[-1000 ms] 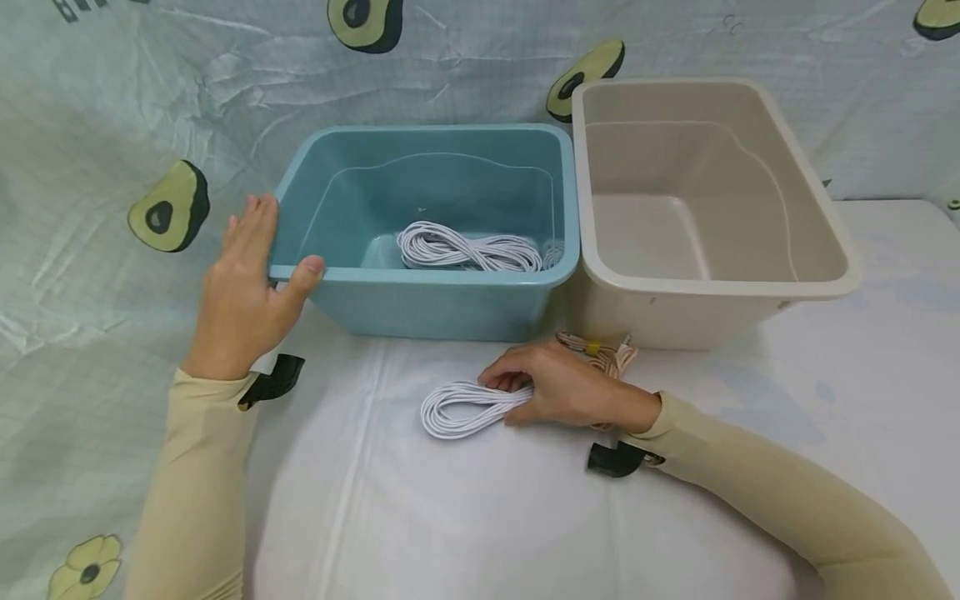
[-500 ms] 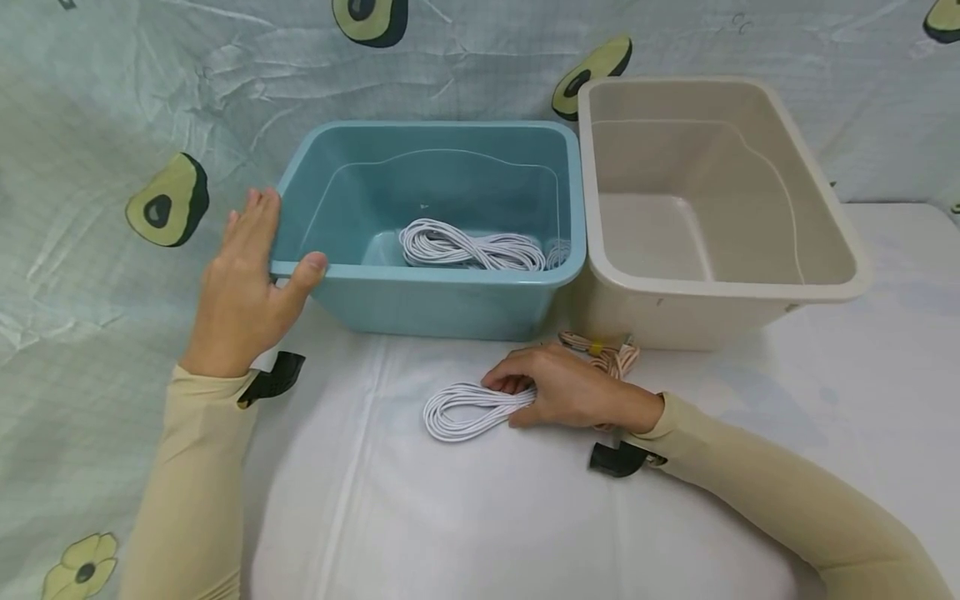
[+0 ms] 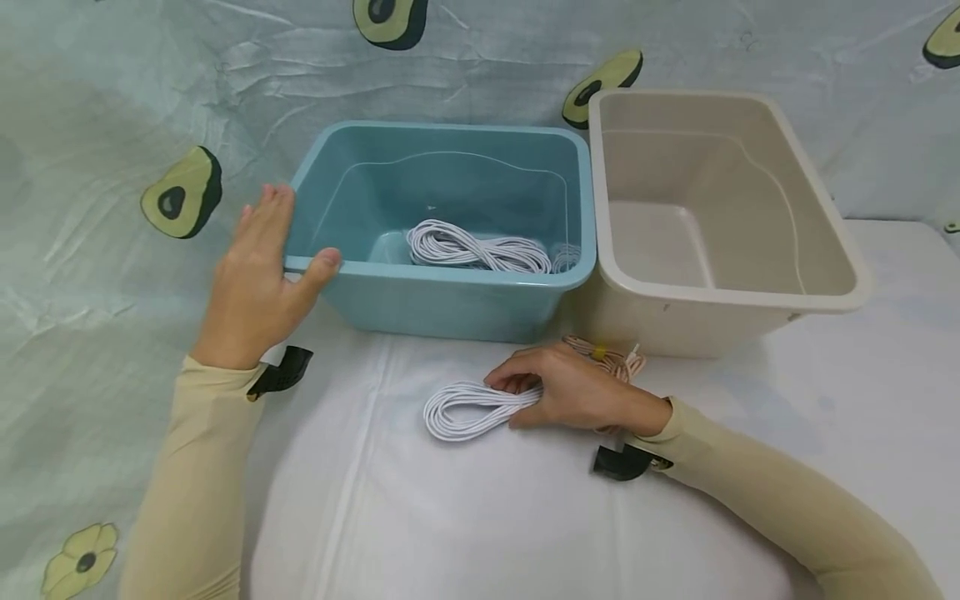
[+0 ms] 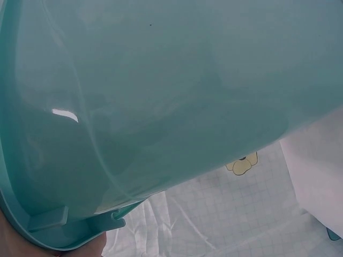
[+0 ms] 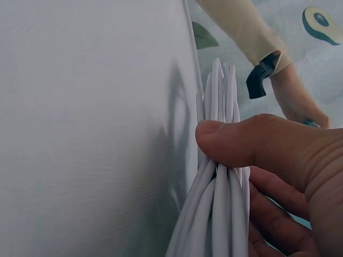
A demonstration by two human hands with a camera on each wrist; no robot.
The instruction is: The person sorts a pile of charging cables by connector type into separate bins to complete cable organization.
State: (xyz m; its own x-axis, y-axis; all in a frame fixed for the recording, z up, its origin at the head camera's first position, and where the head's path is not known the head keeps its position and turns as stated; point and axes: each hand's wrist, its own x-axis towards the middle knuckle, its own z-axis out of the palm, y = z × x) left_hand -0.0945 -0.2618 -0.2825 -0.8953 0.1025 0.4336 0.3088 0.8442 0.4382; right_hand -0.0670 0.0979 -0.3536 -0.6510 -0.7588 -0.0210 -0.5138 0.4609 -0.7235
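My right hand (image 3: pixel 566 387) pinches a coiled white cable (image 3: pixel 453 412) between thumb and fingers, low at the white cloth. In the right wrist view, the thumb (image 5: pixel 230 142) presses across the bundled strands (image 5: pixel 214 203). My left hand (image 3: pixel 251 287) rests on the near left corner of a blue plastic bin (image 3: pixel 450 300). Its fingers lie fairly straight along the left side, and the thumb is over the front rim. Inside that bin lie white cable coils (image 3: pixel 480 252). The left wrist view is mostly filled by the bin's outer wall (image 4: pixel 171 107).
A beige bin (image 3: pixel 667 293) stands against the blue one on the right. Just in front of it, a beige cable bundle (image 3: pixel 622 364) with a yellow tie lies partly behind my right hand. An avocado-print sheet (image 3: pixel 487 75) hangs behind both bins.
The head view has shifted slightly. Both hands keep their places, the left at the blue bin's corner and the right on the white cable.
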